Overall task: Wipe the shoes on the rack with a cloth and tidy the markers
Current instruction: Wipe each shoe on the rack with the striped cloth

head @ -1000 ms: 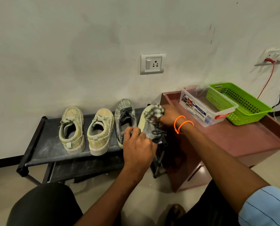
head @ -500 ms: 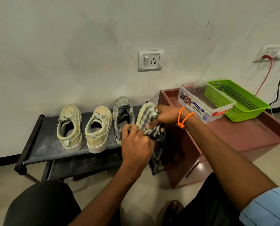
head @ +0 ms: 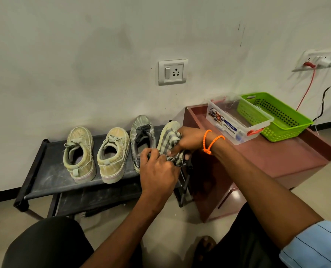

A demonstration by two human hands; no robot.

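A black shoe rack (head: 50, 171) holds two olive sneakers (head: 79, 154) (head: 113, 153) and a grey-black sneaker (head: 142, 132). A fourth shoe (head: 169, 126) is tipped on its side at the rack's right end, pale sole showing. My left hand (head: 157, 169) grips this shoe at its heel end. My right hand (head: 187, 140), with orange bands on the wrist, holds a grey checked cloth (head: 171, 141) bunched against the shoe's side. Markers show faintly inside the clear plastic box (head: 238, 122).
A maroon low table (head: 276, 153) stands right of the rack, carrying the clear box and a green basket (head: 276, 115). Wall sockets (head: 172, 72) and cables (head: 305, 89) are on the wall. My knees (head: 45, 242) are at the bottom, over a tiled floor.
My right hand drew the cloth from the shoe's toe end back along its side toward me. My left hand kept its hold. The view shifted slightly.
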